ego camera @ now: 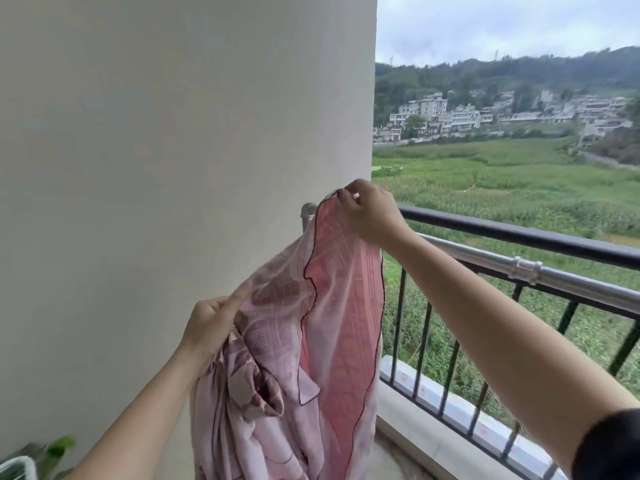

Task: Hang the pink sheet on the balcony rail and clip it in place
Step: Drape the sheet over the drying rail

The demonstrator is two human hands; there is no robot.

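Two grips on the pink sheet. Pinched at its dark-piped top edge by the right hand, raised beside the corner of the white wall, above the wall end of the silver pole. Gripped lower down by the left hand, forefinger stretched along the cloth. Hanging bunched in front of the balcony rail, not yet draped over it.

We see soft, even daylight from the overcast sky at right; shadows are faint, the rail curves slightly with wide-angle distortion, fine detail looks smeared.
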